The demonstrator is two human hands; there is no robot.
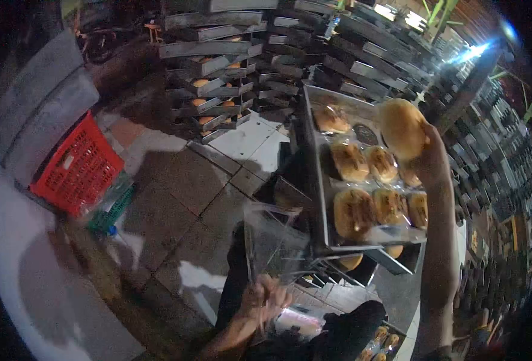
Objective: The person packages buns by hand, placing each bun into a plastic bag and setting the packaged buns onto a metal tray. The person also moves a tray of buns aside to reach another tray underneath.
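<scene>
So the plain bun (400, 129) is up around 2 o'clock, raised over the far right part of the tray. The right hand (432, 146) has it by its right edge, which leaves the broad face uncovered. Exact grip is hard to make out, since the bun hides the fingertips.

Left hand (265, 301) is down at 6 o'clock, bunched around the lower end of 1 clear plastic bag (272, 240), so the rest of the film stands up above the fist.

The metal tray (316, 180) at 3 o'clock sits on other trays, I'd guess to keep its glossy topped buns (354, 213) within reach.

Further out there's a red crate (79, 168) at 9 o'clock, plus a tray stack (213, 49) at 11, layers angled across each other, probably leaving room for the bread.
</scene>
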